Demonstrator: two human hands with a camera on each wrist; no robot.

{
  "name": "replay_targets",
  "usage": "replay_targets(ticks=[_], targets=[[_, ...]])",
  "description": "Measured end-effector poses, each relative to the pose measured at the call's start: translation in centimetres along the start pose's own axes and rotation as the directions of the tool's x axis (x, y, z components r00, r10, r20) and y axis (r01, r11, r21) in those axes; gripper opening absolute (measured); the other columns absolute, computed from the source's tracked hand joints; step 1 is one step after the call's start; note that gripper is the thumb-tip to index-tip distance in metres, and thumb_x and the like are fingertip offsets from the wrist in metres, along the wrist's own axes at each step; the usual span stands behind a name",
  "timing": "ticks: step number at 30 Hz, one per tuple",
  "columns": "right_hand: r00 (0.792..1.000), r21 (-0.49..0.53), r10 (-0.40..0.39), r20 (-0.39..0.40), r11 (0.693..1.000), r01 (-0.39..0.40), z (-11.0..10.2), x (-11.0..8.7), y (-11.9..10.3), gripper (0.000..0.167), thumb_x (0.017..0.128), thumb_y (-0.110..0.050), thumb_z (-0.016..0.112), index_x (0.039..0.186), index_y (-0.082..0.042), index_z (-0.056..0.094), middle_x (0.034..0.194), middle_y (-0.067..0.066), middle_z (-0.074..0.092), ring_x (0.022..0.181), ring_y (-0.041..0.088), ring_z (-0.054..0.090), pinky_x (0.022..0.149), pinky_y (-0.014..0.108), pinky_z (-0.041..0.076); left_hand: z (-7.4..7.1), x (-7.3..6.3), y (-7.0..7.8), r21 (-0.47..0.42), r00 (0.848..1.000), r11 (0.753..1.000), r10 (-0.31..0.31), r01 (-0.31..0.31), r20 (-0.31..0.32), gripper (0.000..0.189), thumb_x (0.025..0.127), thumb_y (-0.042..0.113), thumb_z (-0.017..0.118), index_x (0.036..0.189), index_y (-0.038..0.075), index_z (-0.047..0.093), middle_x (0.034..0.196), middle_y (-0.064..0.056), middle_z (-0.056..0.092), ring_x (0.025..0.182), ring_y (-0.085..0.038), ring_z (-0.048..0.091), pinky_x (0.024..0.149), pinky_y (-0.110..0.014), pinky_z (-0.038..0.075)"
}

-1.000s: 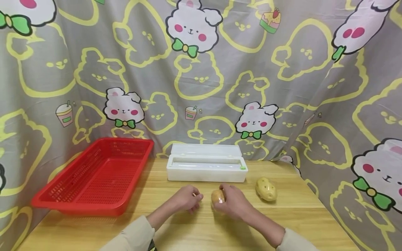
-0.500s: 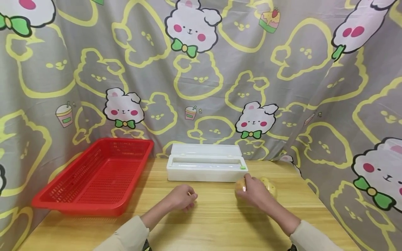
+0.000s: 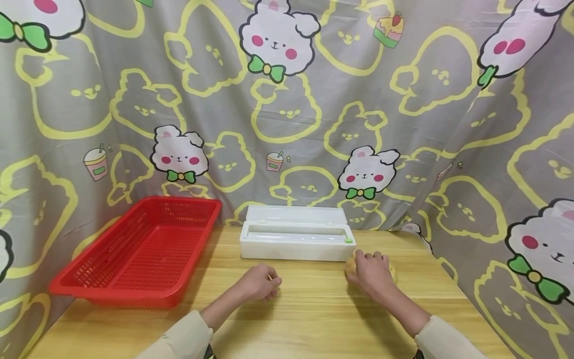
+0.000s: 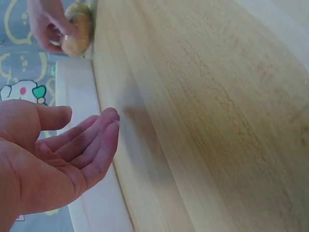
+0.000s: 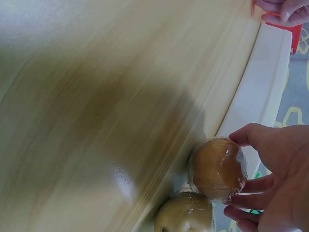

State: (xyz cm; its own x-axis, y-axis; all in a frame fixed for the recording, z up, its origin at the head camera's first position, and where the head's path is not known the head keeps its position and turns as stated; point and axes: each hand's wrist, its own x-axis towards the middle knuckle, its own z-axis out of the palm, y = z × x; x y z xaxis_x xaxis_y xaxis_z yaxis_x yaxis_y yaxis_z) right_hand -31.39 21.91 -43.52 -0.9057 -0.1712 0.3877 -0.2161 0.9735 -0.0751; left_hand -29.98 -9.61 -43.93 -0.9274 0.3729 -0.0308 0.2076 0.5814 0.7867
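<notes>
My right hand (image 3: 373, 271) grips a round orange-brown item wrapped in clear film (image 5: 218, 169), thumb on one side and fingers on the other. Its exact kind I cannot tell. Right beside it lies a yellowish potato (image 5: 186, 215), also under shiny film and mostly covered by the hand in the head view. Holding nothing, my left hand (image 3: 261, 282) hovers over the table in front of the white box, its fingers loosely bent and thumb apart in the left wrist view.
A long white cling film dispenser (image 3: 298, 251) stands at the back with its lid up and a green cutter at its right end. To the left is a red perforated basket (image 3: 170, 299). A patterned curtain (image 3: 296, 99) surrounds the wooden table (image 3: 287, 324).
My right hand has carried the film-wrapped round item rightward from the table's middle to beside the potato. My left hand has drawn slightly left.
</notes>
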Motion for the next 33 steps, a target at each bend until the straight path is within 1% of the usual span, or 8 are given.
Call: replay_targets(ticks=[4,9,12,16,20,23,27,33], targets=[[0.999,-0.014,-0.024,-0.025,1.0,0.023,-0.09,-0.04,0.03,0.03,0.079,-0.025,0.075,0.087,-0.003,0.056,0.076,0.014,0.057,0.077,0.036,0.053,0.072,0.047,0.036,0.0,-0.08,0.11,0.002,1.0,1.0,-0.011,0.011,-0.004,0.02,0.099,0.012,0.06,0.094,-0.005,0.069,0.073,-0.013,0.071,0.063,-0.023,0.069,0.059,-0.035,0.058],[0.999,0.047,-0.028,-0.024,0.998,0.029,-0.21,0.31,-0.09,0.025,0.079,-0.02,0.072,0.084,-0.002,0.055,0.076,0.016,0.057,0.076,0.038,0.056,0.071,0.051,0.043,-0.1,-0.08,0.11,0.014,1.0,1.0,-0.017,0.017,-0.013,0.02,0.1,0.013,0.06,0.094,-0.004,0.069,0.073,-0.011,0.071,0.064,-0.022,0.069,0.059,-0.032,0.057],[0.999,0.066,-0.026,-0.021,0.997,0.027,-0.35,0.44,-0.16,0.023,0.078,-0.019,0.071,0.084,-0.004,0.055,0.074,0.016,0.058,0.074,0.039,0.057,0.068,0.05,0.044,-0.14,-0.13,0.07,0.013,1.0,1.0,-0.016,0.017,-0.011,0.02,0.1,0.013,0.06,0.094,-0.004,0.069,0.073,-0.011,0.071,0.064,-0.022,0.069,0.059,-0.033,0.057],[0.999,0.096,-0.018,-0.028,0.995,0.021,-0.63,0.58,-0.18,0.026,0.077,-0.021,0.072,0.087,-0.004,0.056,0.073,0.014,0.059,0.072,0.037,0.057,0.066,0.048,0.042,-0.26,-0.21,0.06,0.015,1.0,1.0,-0.022,0.022,-0.008,0.02,0.1,0.014,0.06,0.096,-0.004,0.069,0.073,-0.011,0.071,0.065,-0.022,0.069,0.06,-0.033,0.058],[0.999,0.128,-0.01,-0.035,0.992,0.015,-0.73,0.75,-0.17,0.035,0.078,-0.023,0.074,0.098,0.001,0.061,0.079,0.017,0.063,0.076,0.038,0.059,0.068,0.049,0.043,-0.37,-0.21,0.06,0.022,1.0,1.0,-0.019,0.019,-0.008,0.021,0.1,0.014,0.059,0.098,-0.004,0.069,0.074,-0.011,0.07,0.065,-0.023,0.069,0.058,-0.031,0.056],[1.0,0.111,-0.01,-0.019,0.994,0.012,-0.39,0.79,-0.07,0.04,0.078,-0.024,0.075,0.104,0.004,0.062,0.083,0.021,0.065,0.078,0.04,0.059,0.07,0.051,0.045,-0.37,-0.21,0.0,0.019,1.0,1.0,-0.011,0.011,-0.009,0.021,0.1,0.014,0.06,0.097,-0.005,0.069,0.073,-0.011,0.07,0.065,-0.023,0.069,0.057,-0.03,0.055],[1.0,0.076,-0.006,0.007,0.997,0.005,0.12,0.65,0.17,0.04,0.079,-0.027,0.075,0.104,0.003,0.064,0.085,0.022,0.066,0.078,0.04,0.058,0.071,0.051,0.044,-0.34,-0.21,-0.09,0.009,1.0,1.0,-0.007,0.007,-0.011,0.021,0.1,0.014,0.06,0.096,-0.005,0.069,0.073,-0.012,0.071,0.064,-0.024,0.069,0.057,-0.031,0.055],[1.0,0.082,0.011,0.015,0.997,-0.012,-0.38,0.51,0.0,0.043,0.081,-0.033,0.077,0.105,0.0,0.064,0.088,0.021,0.064,0.082,0.04,0.057,0.072,0.049,0.042,-0.45,-0.2,-0.17,0.036,1.0,0.999,-0.009,0.009,-0.018,0.021,0.1,0.016,0.06,0.097,-0.003,0.069,0.073,-0.01,0.07,0.064,-0.022,0.068,0.057,-0.03,0.054]])
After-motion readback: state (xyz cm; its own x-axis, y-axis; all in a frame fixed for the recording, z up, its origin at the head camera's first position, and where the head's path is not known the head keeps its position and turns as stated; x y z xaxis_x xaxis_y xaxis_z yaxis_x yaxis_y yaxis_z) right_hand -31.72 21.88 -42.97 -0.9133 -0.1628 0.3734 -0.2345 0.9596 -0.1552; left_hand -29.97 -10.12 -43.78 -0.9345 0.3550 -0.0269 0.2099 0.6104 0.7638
